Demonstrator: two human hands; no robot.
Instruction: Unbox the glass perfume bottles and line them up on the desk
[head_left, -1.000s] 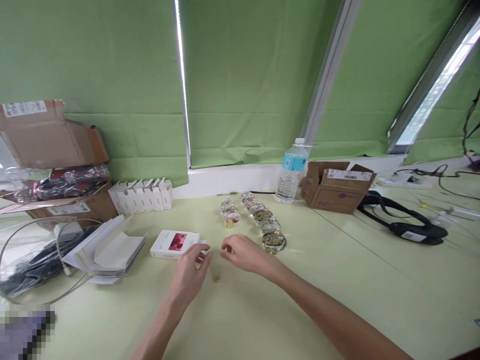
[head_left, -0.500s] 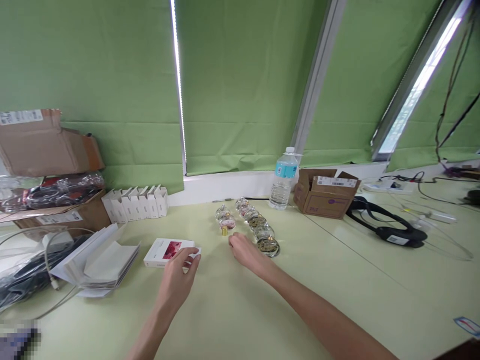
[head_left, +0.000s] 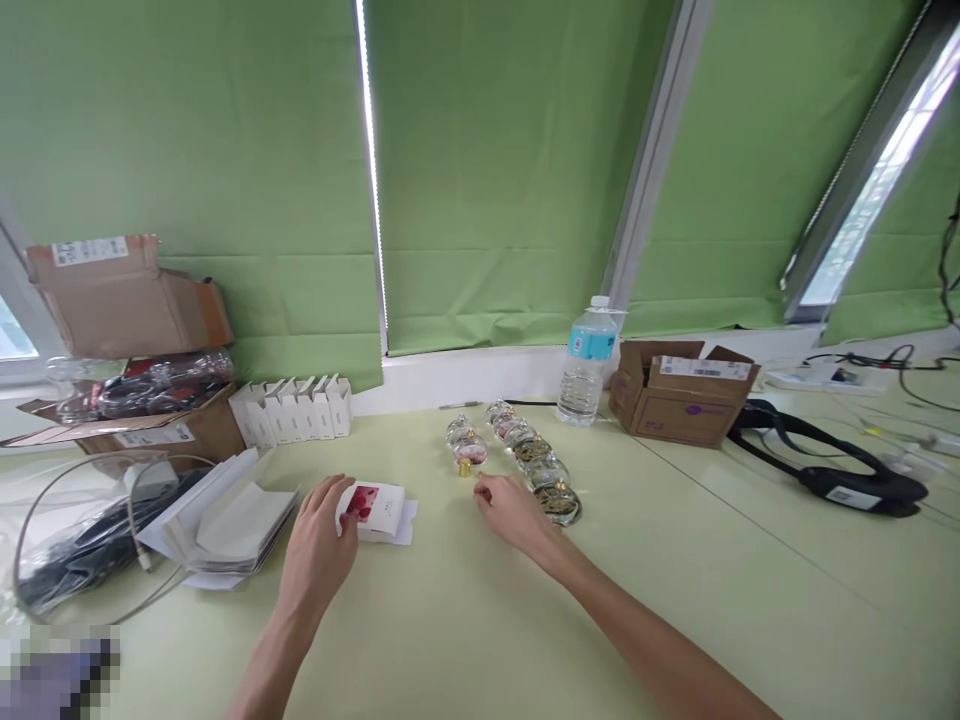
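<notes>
A white box with a red flower picture [head_left: 384,508] lies on the pale green table, its flap out at the right end. My left hand [head_left: 324,530] is closed on the box's left end, thumb at the near side. Right of the box, my right hand [head_left: 510,508] rests low over the table with its fingers pinched; what they hold, if anything, is too small to name. Just beyond its fingertips stands a small gold cap [head_left: 465,468]. Behind the cap are round glass bottles [head_left: 471,447], and a longer row of them [head_left: 532,451] runs beside my right hand.
Several upright white boxes [head_left: 294,411] stand at the back left, near stacked cardboard boxes [head_left: 135,300]. Folded white cartons [head_left: 232,525] and cables lie left. A water bottle [head_left: 586,365], an open brown box [head_left: 679,400] and a black headset [head_left: 840,480] are on the right.
My left hand has moved from the box's right end to its left end, and the box has turned round. My right hand stays by the gold cap. The view has shifted slightly left.
</notes>
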